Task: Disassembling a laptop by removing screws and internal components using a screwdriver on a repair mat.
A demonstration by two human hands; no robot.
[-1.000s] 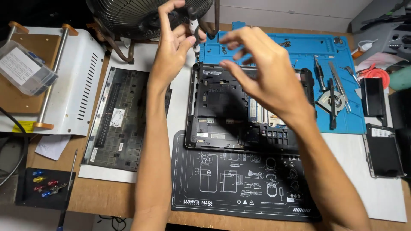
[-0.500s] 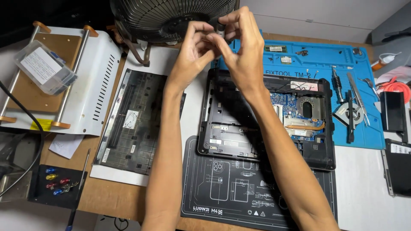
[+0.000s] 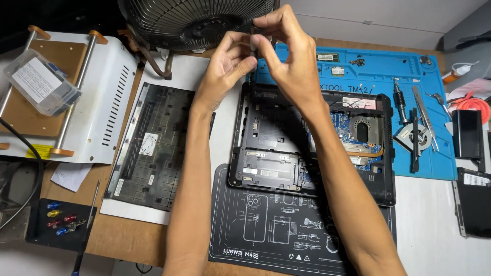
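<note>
Head view: left hand [image 3: 227, 64] and right hand [image 3: 289, 56] both pinch a small dark part [image 3: 254, 40], raised over the opened laptop base's [image 3: 271, 148] far edge.

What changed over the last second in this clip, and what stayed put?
The left hand and right hand, apart a second ago, have come together above the opened laptop and now share a grip on a small dark part. The laptop, the removed bottom cover and the tools on the blue mat stayed as they were.
</note>
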